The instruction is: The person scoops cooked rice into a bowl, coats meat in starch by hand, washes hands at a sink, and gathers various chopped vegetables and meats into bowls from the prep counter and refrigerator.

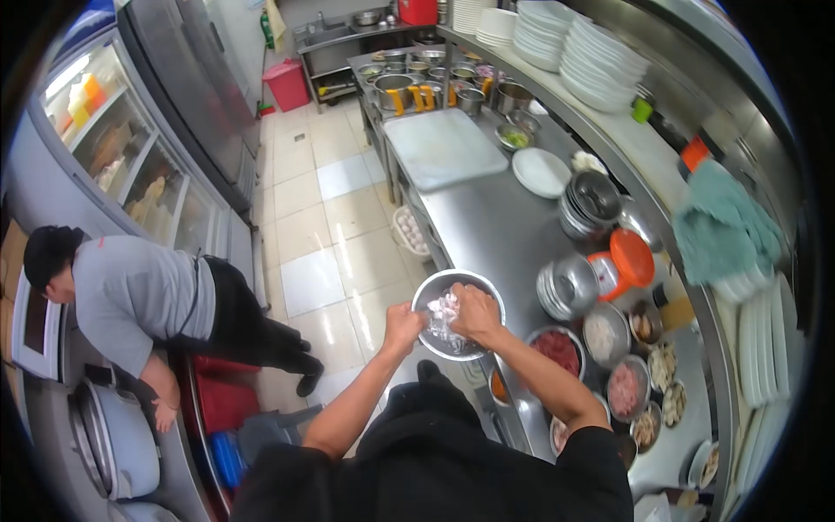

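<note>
A round metal bowl (498, 296) is held up in front of my body, over the floor beside the steel counter. My left hand (403, 328) is closed on its left rim. My right hand (477, 313) reaches in over the right side, its fingers curled down among pale pinkish pieces (444, 306) dusted with white powder. What exactly the pieces are, I cannot tell. To the right of the bowl, a metal bowl of dark red raw meat (557, 351) stands on the counter.
Bowls of sliced meat (624, 388) and pale food (602, 337) crowd the counter (487, 230), with stacked metal bowls (570, 283), an orange scale (631, 258) and a white cutting board (445, 146). Plates (600, 65) line the shelf above. A co-worker (165, 287) bends over the left counter.
</note>
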Tool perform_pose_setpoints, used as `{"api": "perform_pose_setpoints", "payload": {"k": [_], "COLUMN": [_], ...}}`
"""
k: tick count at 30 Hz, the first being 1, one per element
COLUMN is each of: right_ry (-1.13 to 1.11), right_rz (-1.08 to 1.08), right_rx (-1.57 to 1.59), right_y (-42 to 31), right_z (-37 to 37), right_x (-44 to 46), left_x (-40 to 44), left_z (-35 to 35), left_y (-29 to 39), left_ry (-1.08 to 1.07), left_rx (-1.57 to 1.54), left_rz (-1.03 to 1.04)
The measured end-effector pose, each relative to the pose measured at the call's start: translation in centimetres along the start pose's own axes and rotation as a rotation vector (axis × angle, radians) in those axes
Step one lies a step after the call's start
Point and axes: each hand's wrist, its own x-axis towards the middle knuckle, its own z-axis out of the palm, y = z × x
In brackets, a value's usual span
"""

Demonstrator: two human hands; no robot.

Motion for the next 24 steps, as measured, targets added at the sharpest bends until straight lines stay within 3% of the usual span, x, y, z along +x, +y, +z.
{"api": "perform_pose_setpoints", "payload": {"k": [4,9,12,14,17,20,21,24], "right_ry": [-0.034,-0.251,-0.183,-0.324,-0.483,-0.490,-0.355,-0.222], "right_rz": [0.027,-0.487,-0.847,-0.916,-0.901,-0.714,-0.731,-0.453], "right_rx": [0.132,0.021,-0.014,0.123,0.227,0.208,0.192,0.118], "right_y": [-4.4,-10.7,-13.6,-14.7,-16.6,-17.1,-16.9,-16.1], "right_z": [1.0,2.7,5.5,8.5,10.4,10.2,9.8,7.7], "right_x": [8.5,19.3,24.9,29.5,35.6,42.2,44.3,50.7], "left_x": [5.6,10.8,12.9,15.5,20.3,28.1,30.6,38.5], "left_z": [-3.6,-12.0,-15.6,-17.6,-19.2,-20.8,-21.0,-21.2], "left_y": [4.7,7.1,8.6,9.4,10.3,10.9,11.7,14.8], "left_ry": [0.204,0.427,0.517,0.566,0.570,0.496,0.449,0.313], "left_rx": [-0.009,-0.175,-0.274,-0.340,-0.375,-0.365,-0.319,-0.254], "left_rz": [0.009,0.051,0.063,0.053,0.022,0.066,0.061,0.052]}}
